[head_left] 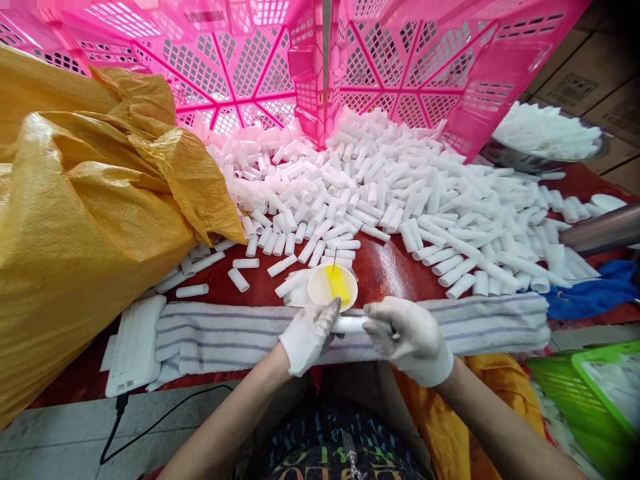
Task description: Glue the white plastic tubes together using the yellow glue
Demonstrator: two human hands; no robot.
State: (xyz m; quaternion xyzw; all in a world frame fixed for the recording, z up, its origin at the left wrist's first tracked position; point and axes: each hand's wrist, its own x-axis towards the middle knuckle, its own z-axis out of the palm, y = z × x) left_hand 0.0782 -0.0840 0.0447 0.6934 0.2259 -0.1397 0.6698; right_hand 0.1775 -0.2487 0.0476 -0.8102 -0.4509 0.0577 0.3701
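In white gloves, my left hand (311,335) and my right hand (407,337) hold a short white tube (349,325) level between them, one at each end. The fingers of both hands are closed around it. Just beyond the tube stands a small white round dish (320,288) with a yellow block (337,285) in it. A thin pin sticks up from the block. Under my hands runs a striped towel (215,333) along the table's front edge. Behind the dish spreads a large heap of white tubes (390,180).
Pink plastic crates (310,87) stand behind the heap. A yellow woven sack (90,220) fills the left side, near a white power bank (134,347) with a black cable. At right are a heaped metal bowl (530,160), a blue cloth (595,293) and a green basket (560,383).
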